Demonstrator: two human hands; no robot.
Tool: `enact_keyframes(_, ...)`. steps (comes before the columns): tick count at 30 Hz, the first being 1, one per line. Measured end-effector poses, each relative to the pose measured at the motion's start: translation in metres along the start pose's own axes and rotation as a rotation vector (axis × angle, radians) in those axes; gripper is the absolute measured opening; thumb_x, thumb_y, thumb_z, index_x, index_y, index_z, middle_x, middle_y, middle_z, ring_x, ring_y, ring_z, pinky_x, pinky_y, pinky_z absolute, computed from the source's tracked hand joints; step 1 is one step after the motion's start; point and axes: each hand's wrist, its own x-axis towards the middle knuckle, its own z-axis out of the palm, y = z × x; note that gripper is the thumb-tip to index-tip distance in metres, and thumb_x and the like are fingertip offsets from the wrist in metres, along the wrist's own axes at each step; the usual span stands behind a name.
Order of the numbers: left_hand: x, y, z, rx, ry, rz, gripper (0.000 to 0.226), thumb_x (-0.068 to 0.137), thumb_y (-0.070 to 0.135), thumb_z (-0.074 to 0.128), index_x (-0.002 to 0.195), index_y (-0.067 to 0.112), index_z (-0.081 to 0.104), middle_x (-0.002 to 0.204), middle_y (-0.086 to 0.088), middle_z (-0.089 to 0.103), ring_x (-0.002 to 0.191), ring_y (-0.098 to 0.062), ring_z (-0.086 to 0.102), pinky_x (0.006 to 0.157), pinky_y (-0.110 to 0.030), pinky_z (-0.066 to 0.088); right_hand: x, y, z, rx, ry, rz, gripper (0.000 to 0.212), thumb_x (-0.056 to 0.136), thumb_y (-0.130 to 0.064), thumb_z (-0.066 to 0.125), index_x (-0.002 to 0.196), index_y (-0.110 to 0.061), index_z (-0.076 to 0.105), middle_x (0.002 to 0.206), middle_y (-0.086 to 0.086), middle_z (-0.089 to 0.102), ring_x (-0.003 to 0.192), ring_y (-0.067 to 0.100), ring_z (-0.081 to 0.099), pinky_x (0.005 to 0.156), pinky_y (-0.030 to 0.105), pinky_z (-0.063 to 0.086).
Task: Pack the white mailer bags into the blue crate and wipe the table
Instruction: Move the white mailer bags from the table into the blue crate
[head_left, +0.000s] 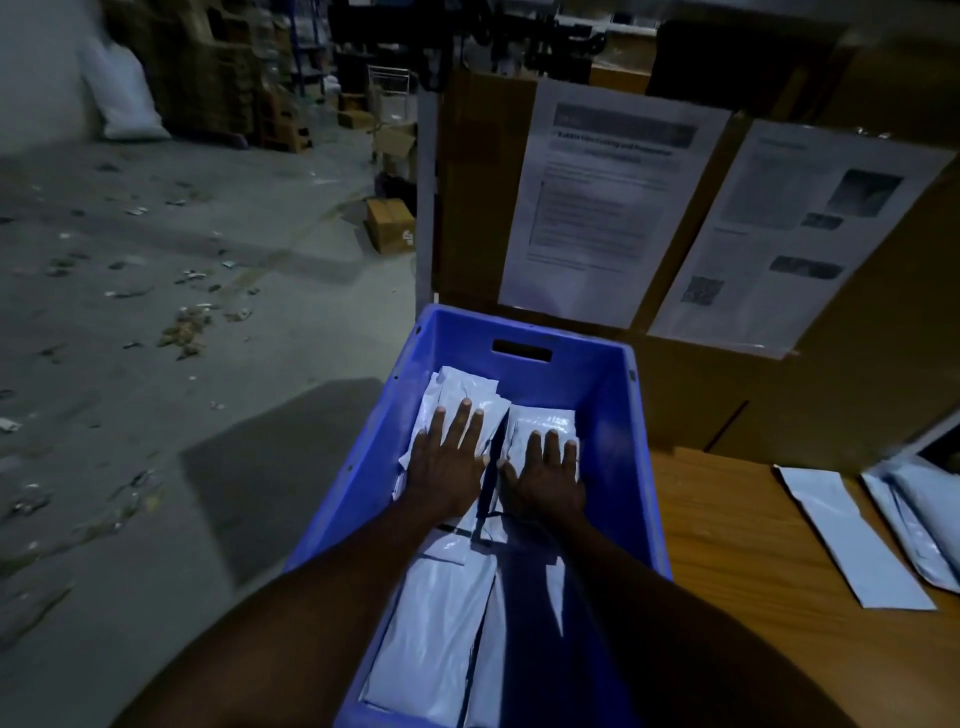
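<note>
Head view, 6 o'clock: I have both arms reaching down into the blue crate (613, 415).
Left hand (449, 462): flat, fingers spread, palm down on the left stack of white mailer bags (436, 613); grasping nothing.
Right hand (545, 475): same, flat on the right stack, nothing gripped.
Bags: two rows along the crate floor, gap between them under my thumbs.
Step, my read: pressing the stacks flat to make room.
How: I'd push straight down, even on both palms, then square edges against the crate walls.
Remaining: more mailers (852, 535) lie on the wooden table (727, 545) at 3 o'clock.
Wipe: not started, I think.
</note>
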Motion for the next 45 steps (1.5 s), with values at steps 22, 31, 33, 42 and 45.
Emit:
enact_keyframes(22,-0.039,0.159,-0.127,-0.255,0.376,0.049,0.06,0.109,0.043,0.034,0.163,0.02,0.02,0.172,0.002,-0.002,0.159,-0.025,-0.002,0.124,-0.056,0.007,-0.104,0.081,-0.131,0.101,0.678,-0.253,0.067,0.105,-0.053,0.026,0.162,-0.018,0.019,0.17,0.005,0.006,0.157,0.026,-0.005,0.124,0.049,0.008)
enact_keyframes(31,0.002,0.308,-0.082,-0.153,0.345,0.107,0.07,0.101,0.056,0.018,0.164,0.023,0.019,0.173,0.002,-0.001,0.159,-0.023,-0.003,0.125,-0.055,0.007,-0.07,0.279,-0.156,0.108,0.614,-0.153,0.066,0.105,-0.057,0.031,0.16,-0.022,0.023,0.17,0.002,0.009,0.157,0.025,-0.002,0.124,0.052,0.014)
enact_keyframes(33,0.01,0.337,-0.056,-0.147,0.327,0.098,0.069,0.103,0.055,0.019,0.163,0.022,0.021,0.173,0.002,0.0,0.159,-0.022,-0.003,0.126,-0.055,0.009,-0.057,0.316,-0.156,0.114,0.564,-0.158,0.066,0.105,-0.057,0.031,0.16,-0.022,0.022,0.17,0.003,0.007,0.157,0.025,-0.004,0.123,0.053,0.014)
enact_keyframes(42,0.042,0.472,0.073,-0.179,0.048,0.035,0.063,0.107,0.054,0.024,0.163,0.026,0.019,0.172,0.004,-0.003,0.158,-0.02,-0.005,0.127,-0.052,0.011,-0.012,0.462,-0.142,0.073,0.459,-0.077,0.067,0.102,-0.058,0.022,0.157,-0.022,0.034,0.169,0.006,0.017,0.156,0.031,0.006,0.12,0.059,0.02)
enact_keyframes(45,0.05,0.515,0.111,-0.189,-0.044,0.048,0.06,0.109,0.05,0.03,0.163,0.027,0.017,0.172,0.005,-0.006,0.158,-0.021,-0.005,0.127,-0.048,0.007,0.002,0.516,-0.143,0.055,0.45,0.008,0.065,0.101,-0.057,0.029,0.153,-0.019,0.043,0.165,0.009,0.029,0.154,0.034,0.016,0.116,0.063,0.025)
